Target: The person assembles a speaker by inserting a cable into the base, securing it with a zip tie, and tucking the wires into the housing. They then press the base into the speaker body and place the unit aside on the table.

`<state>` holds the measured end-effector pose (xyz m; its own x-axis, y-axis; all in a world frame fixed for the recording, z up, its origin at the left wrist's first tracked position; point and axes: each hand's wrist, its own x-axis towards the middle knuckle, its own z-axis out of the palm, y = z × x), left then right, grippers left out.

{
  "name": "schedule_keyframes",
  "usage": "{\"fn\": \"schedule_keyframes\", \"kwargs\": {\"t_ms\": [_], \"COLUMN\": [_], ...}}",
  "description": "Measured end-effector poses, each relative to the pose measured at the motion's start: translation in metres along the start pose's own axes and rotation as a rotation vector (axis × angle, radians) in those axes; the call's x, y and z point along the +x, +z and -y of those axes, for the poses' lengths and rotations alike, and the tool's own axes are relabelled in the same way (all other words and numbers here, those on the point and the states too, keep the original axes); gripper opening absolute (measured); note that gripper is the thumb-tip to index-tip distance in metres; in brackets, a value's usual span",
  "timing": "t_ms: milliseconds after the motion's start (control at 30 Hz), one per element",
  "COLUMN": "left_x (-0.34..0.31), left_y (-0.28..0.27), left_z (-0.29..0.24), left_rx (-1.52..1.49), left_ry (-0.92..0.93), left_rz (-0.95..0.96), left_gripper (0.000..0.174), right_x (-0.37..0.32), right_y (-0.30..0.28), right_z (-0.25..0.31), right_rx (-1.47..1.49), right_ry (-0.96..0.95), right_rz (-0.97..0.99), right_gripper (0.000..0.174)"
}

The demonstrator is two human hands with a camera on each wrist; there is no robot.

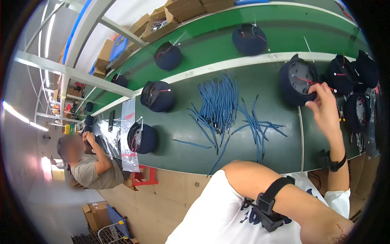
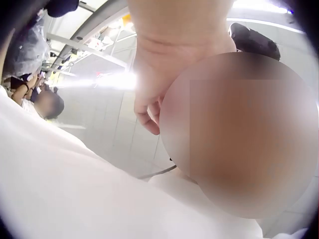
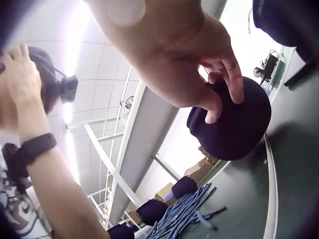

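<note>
My right hand (image 1: pixel 325 106) is at the near rim of a navy cap (image 1: pixel 290 91), thumb and fingertips gripping its edge. A grey inner shell and a red wire show inside this cap. In the right wrist view, the thumb and fingers of the right hand (image 3: pixel 209 74) lie against the dark cap (image 3: pixel 239 124), close over the green table. My left hand (image 3: pixel 22 74) is raised to my head, fingers against it, holding no object. The left wrist view shows the same hand (image 2: pixel 149 107) with bent fingers, partly hidden behind a blurred face.
Several blue cords (image 1: pixel 219 101) lie heaped and scattered mid-table. More navy caps stand at the right (image 1: pixel 341 75) and left (image 1: pixel 158 96). Behind a pale rail, a green strip (image 1: pixel 207 44) carries further caps. Another person (image 1: pixel 93 162) sits at the table's left end by white strips (image 1: pixel 109 136).
</note>
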<state>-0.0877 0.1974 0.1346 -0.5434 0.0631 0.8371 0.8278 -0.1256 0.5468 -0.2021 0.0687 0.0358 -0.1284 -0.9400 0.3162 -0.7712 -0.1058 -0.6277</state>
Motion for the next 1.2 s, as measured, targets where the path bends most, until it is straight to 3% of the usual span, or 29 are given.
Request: {"fn": "schedule_keyframes", "kwargs": {"t_ms": [167,300,400,433,467,500,600,667,767,800,833,867,900,1033,1200], "left_x": [0.013,0.013,0.007,0.006,0.004,0.004,0.002,-0.007,-0.039,-0.054,-0.066,-0.09,-0.109,-0.141,-0.129], "left_y": [0.025,0.02,0.012,0.009,0.004,0.002,-0.021,-0.055,-0.119,-0.14,-0.156,-0.171,-0.183,-0.213,-0.216], "left_z": [0.032,0.036,0.036,0.038,0.039,0.042,0.047,0.044,0.026,0.016,0.004,0.01,0.005,-0.042,-0.07], "left_rx": [-0.027,0.005,0.038,0.057,0.089,0.126,0.376,0.77,1.467,1.59,1.616,1.631,1.676,1.592,1.558], "left_ry": [0.019,0.03,0.03,0.022,0.005,-0.011,-0.016,-0.053,-0.318,-0.477,-0.653,-0.761,-0.842,-0.779,-0.777], "left_rz": [0.019,0.014,-0.004,-0.011,-0.023,-0.031,-0.082,-0.155,-0.3,-0.32,-0.278,-0.356,-0.32,-0.138,-0.137], "left_gripper": [0.025,0.027,0.028,0.028,0.029,0.029,0.03,0.031,0.033,0.033,0.045,0.055,0.051,0.039,0.035], "right_x": [-0.034,-0.037,-0.046,-0.05,-0.054,-0.055,-0.012,0.02,0.061,0.069,0.072,0.076,0.075,0.056,0.028], "right_y": [0.025,0.026,0.001,-0.012,-0.025,-0.038,-0.054,-0.05,-0.031,-0.025,-0.023,-0.023,-0.026,-0.02,-0.015], "right_z": [0.015,0.032,0.022,0.014,0.005,-0.016,-0.041,-0.031,-0.048,-0.053,-0.056,-0.056,-0.052,-0.054,-0.052], "right_rx": [0.06,0.398,0.474,0.525,0.585,0.596,0.498,0.136,0.115,0.166,0.252,0.34,0.317,0.375,0.686], "right_ry": [0.021,-0.043,0.048,0.174,0.306,0.303,0.16,0.0,-0.189,-0.249,-0.19,-0.13,-0.167,-0.091,-0.003], "right_rz": [-0.064,0.02,0.082,0.03,-0.016,-0.11,-0.293,-0.294,-0.16,-0.093,0.055,0.202,0.218,0.13,0.261], "right_gripper": [0.031,0.047,0.02,0.015,0.019,0.021,0.019,0.015,0.022,0.024,0.023,0.022,0.017,0.013,0.014]}}
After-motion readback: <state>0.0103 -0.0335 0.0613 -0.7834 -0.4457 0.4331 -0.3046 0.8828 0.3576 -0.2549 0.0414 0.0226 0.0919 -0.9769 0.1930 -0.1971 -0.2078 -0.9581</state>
